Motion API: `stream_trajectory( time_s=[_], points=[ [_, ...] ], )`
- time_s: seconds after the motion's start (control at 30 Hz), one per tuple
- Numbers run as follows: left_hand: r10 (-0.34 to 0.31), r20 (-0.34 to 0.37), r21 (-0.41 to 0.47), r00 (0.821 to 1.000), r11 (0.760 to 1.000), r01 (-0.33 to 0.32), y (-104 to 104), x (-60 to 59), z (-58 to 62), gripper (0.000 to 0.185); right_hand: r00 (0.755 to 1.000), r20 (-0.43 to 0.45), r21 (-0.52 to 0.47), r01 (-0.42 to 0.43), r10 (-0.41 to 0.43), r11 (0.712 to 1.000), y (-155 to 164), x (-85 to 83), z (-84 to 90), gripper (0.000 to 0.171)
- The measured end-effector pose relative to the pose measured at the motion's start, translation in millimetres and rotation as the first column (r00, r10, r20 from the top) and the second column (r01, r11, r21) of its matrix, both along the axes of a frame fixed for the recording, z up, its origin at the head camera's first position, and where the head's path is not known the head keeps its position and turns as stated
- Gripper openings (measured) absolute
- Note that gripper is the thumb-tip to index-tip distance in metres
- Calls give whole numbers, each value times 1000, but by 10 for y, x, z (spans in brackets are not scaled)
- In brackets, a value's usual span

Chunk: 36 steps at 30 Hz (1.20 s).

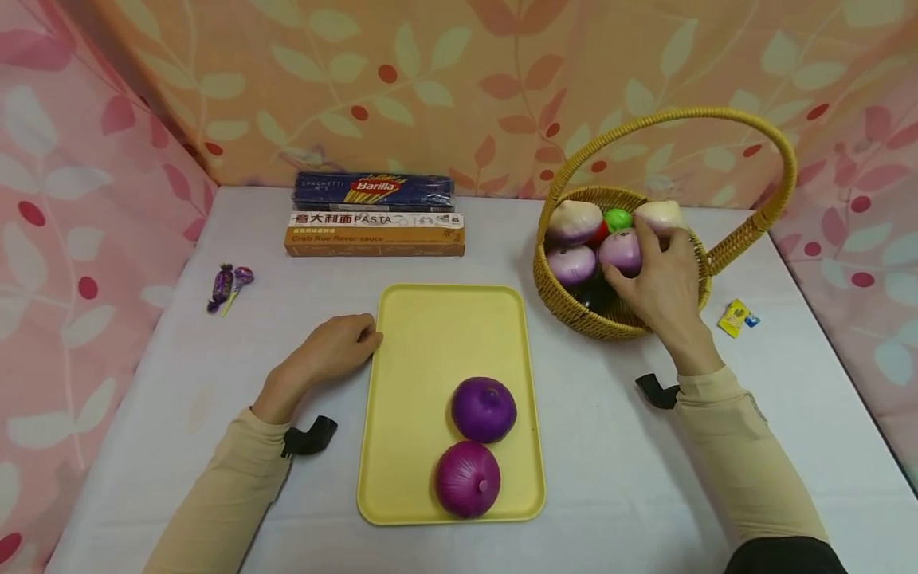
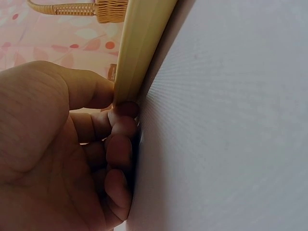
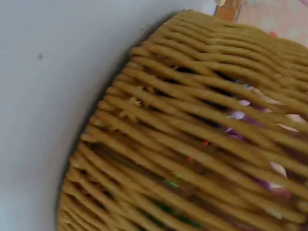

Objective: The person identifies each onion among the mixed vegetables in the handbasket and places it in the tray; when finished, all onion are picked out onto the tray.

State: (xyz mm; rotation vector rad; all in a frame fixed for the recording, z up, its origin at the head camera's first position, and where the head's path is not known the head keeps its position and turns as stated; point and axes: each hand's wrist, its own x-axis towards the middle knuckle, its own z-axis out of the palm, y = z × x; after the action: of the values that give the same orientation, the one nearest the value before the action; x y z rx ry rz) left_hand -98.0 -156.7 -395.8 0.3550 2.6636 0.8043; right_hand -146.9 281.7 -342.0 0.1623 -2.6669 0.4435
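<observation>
My left hand [image 1: 337,348] pinches the left rim of the yellow tray [image 1: 412,343], with the thumb on top and curled fingers under the edge in the left wrist view. On the tray lie a dark purple onion [image 1: 484,410] and a magenta onion [image 1: 468,480]. Inside the wicker basket [image 1: 555,299], my right hand [image 1: 663,279] has thumb and forefinger around a light purple onion [image 1: 621,249]. Another light purple onion [image 1: 571,265] sits beside it. The right wrist view shows only the woven basket wall [image 3: 159,125], so those fingers are hidden there.
White-and-purple vegetables [image 1: 574,220] and a green item [image 1: 617,219] share the basket, whose tall handle [image 1: 674,115] arches above. Behind the tray stand a pasta box [image 1: 374,239] and a spaghetti pack [image 1: 373,190]. Candies [image 1: 224,285] lie left; a yellow wrapper [image 1: 734,318] lies right.
</observation>
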Motion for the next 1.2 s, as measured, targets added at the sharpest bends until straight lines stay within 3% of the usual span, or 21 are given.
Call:
stream_trajectory(
  time_s=[0.13,0.23,0.33,0.43,0.6,0.87,1.2],
  points=[
    [-2,-5,0,1000,1000,2,9,0,-4,24,996,-70,-112,-55,48,992,-118,146,103,68],
    [-1,-5,-3,1000,1000,1,9,-2,-3,23,985,-110,-180,-150,132,972,-283,277,183,70],
    [-2,-4,-6,1000,1000,2,7,-9,4,23,956,-137,-181,-282,259,942,-457,413,221,76],
    [-4,-4,-8,1000,1000,4,8,-9,17,23,912,-134,-122,-404,388,907,-615,531,208,81],
    [-2,0,-8,1000,1000,2,10,-3,24,23,860,-68,-63,-509,505,859,-836,665,87,76],
    [1,7,-6,1000,1000,-1,13,4,-14,24,834,94,-98,-536,544,839,-996,711,-186,79],
    [6,0,-9,1000,1000,-6,11,3,3,24,790,267,-34,-564,551,825,-1011,679,-234,71]
  ],
)
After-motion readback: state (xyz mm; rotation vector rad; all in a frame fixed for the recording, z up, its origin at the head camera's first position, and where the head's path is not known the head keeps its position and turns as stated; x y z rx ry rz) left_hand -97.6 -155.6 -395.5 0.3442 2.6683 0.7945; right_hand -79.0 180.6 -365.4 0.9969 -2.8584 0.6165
